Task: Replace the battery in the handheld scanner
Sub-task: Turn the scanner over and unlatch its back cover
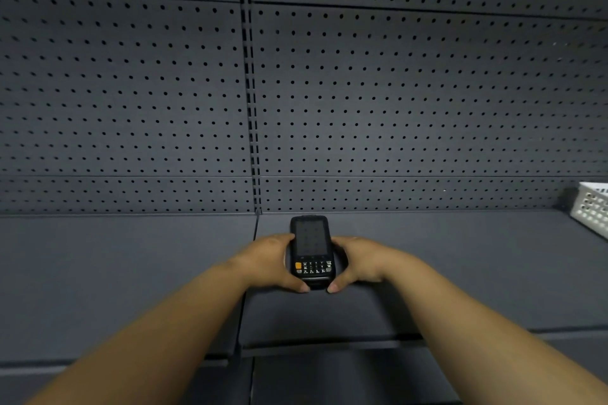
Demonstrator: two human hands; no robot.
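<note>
Scanner (311,250) — black, dark screen (orange key)

no readable text, scanner (312,250) keypad markings too blurred to make out

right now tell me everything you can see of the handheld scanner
The handheld scanner is a black, plastic-looking unit lying face up, its long axis pointing away toward the pegboard wall. Its screen is dark; below sits a small keypad with one orange key at the left and pale markings. The left hand and right hand cup its sides, thumbs at the near end. It sits at the grey shelf; its back and battery cover are hidden.
</note>
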